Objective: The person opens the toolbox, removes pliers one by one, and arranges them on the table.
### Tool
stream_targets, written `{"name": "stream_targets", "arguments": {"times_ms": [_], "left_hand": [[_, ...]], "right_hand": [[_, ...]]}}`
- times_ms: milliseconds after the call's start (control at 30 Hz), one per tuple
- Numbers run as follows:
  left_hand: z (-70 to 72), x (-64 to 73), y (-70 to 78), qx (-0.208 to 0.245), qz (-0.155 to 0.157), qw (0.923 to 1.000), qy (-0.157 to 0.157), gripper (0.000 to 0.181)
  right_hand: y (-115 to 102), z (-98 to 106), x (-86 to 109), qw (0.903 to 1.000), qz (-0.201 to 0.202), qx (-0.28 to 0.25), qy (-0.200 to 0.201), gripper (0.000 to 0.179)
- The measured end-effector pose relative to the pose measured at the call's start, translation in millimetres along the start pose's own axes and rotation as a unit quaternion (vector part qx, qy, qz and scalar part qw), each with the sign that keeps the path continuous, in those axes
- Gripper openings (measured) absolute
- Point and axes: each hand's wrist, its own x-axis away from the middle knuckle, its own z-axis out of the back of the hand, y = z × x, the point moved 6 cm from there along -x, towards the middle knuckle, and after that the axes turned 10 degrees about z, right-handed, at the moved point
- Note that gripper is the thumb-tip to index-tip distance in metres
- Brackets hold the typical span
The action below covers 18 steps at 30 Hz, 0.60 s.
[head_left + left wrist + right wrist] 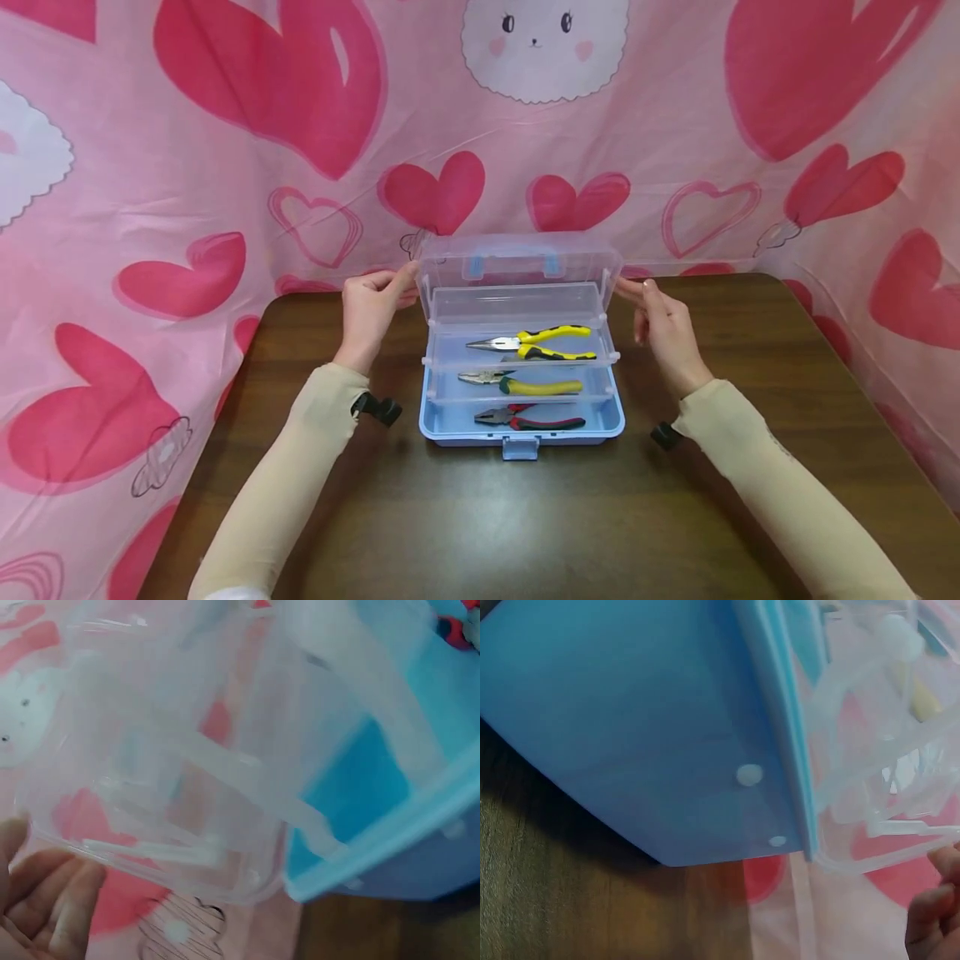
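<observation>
A toolbox with a blue base (431, 421) stands on the table, its clear lid (517, 265) raised and its clear trays (517, 307) spread in steps. Yellow-and-black needle-nose pliers (555, 333) lie in an upper tray. Pliers with a yellow-green handle (543, 387) show below them, and red-and-black pliers (547, 423) lie lowest. My left hand (369, 312) holds the lid's left edge between thumb and fingers. At the lid's right edge, my right hand (669, 332) touches the plastic with an outstretched finger, thumb raised apart, other fingers bent.
The dark wooden table (510, 525) extends on all sides of the toolbox. Close behind it hangs a pink cloth (645, 142) with hearts. A front latch (520, 450) sticks out from the base. Black wrist mounts (377, 408) sit beside both sleeves.
</observation>
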Motion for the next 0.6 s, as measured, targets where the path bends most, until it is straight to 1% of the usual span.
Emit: {"name": "stream_targets", "arguments": {"times_ms": [67, 133, 233, 300, 367, 500, 600], "left_hand": [[-2.5, -1.9, -5.8, 0.003, -0.005, 0.9999, -0.009, 0.037], [-4.5, -2.4, -13.1, 0.009, -0.008, 0.9996, -0.025, 0.032], [-9.3, -1.6, -24.7, 0.031, -0.005, 0.997, -0.071, 0.035], [-13.1, -2.0, -32.1, 0.043, 0.001, 0.9937, -0.103, 0.041], [-16.8, -3.6, -39.0, 0.055, 0.007, 0.9904, -0.127, 0.046], [-20.5, -8.7, -52.4, 0.071, 0.024, 0.9863, -0.147, 0.052], [-22.5, -11.4, -63.3, 0.073, 0.041, 0.9846, -0.153, 0.055]], "right_hand": [[5, -2, -0.7, 0.9999, -0.01, -0.003, -0.012, 0.052], [9, -4, -1.2, 0.9993, -0.021, -0.009, -0.031, 0.052], [14, -8, -2.3, 0.9971, -0.031, -0.019, -0.067, 0.051], [16, -11, -3.3, 0.9943, -0.034, -0.04, -0.093, 0.052], [17, -14, -4.7, 0.9906, -0.036, -0.06, -0.117, 0.053], [21, -23, -8.3, 0.9833, -0.047, -0.093, -0.149, 0.056], [25, -29, -10.5, 0.9786, -0.057, -0.117, -0.159, 0.059]]}}
